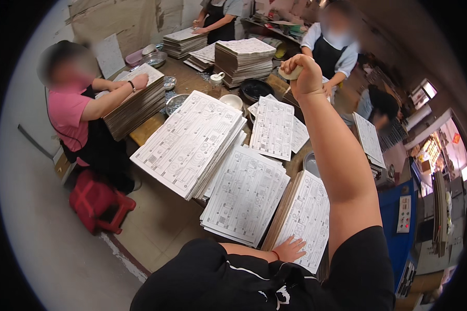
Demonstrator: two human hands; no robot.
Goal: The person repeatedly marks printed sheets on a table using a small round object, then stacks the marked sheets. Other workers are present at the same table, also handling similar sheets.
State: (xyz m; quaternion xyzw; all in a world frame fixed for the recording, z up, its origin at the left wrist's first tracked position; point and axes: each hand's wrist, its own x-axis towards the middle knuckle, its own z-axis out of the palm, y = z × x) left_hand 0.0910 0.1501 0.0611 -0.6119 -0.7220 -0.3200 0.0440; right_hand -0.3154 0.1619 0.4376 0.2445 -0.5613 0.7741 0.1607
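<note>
My left hand (pixel 290 250) lies with fingers spread on the top sheet of a stack of printed cardboard sheets (pixel 310 207) close to me. High above the table, on a raised arm, my right hand (pixel 308 78) is closed around a pale, rounded lump (pixel 291 73) whose kind I cannot make out. Left of the stack under my left hand lies a fanned pile of printed sheets (pixel 246 192). Beyond it rises a taller stack of printed sheets (pixel 192 137), its top covered in line drawings.
Co-workers stand around the table, one in a pink shirt (pixel 67 111) handling a stack at the left. A black pan (pixel 255 89), a cream bowl (pixel 231 101) and a metal bowl (pixel 175 103) sit among the stacks. A red stool (pixel 101 202) stands on the floor.
</note>
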